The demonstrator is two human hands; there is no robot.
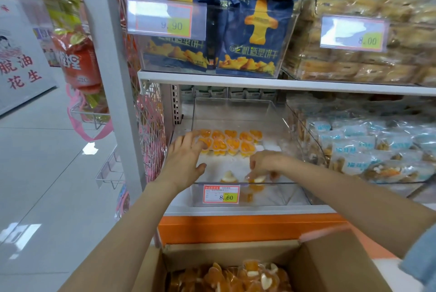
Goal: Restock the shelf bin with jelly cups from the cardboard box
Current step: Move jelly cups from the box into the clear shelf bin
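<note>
Cardboard box (330, 263) is sitting nearest, holding jelly cups (236, 277), probably light and slick, so pinching the stiff rim is looking safest. Past the front wall of the shelf bin (271, 195), the right hand (264, 164) is pinching one jelly cup (258, 179) while the left hand (186, 159), fingers spread, is touching the far orange rows (231, 143), leaving bare floor between.

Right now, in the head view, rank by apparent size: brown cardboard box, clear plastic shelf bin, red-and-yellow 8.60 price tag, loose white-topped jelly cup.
Clear plastic shelf bin and brown cardboard box: unranked, box nearer and cropped.
Red-and-yellow 8.60 price tag.
Loose white-topped jelly cup.
</note>
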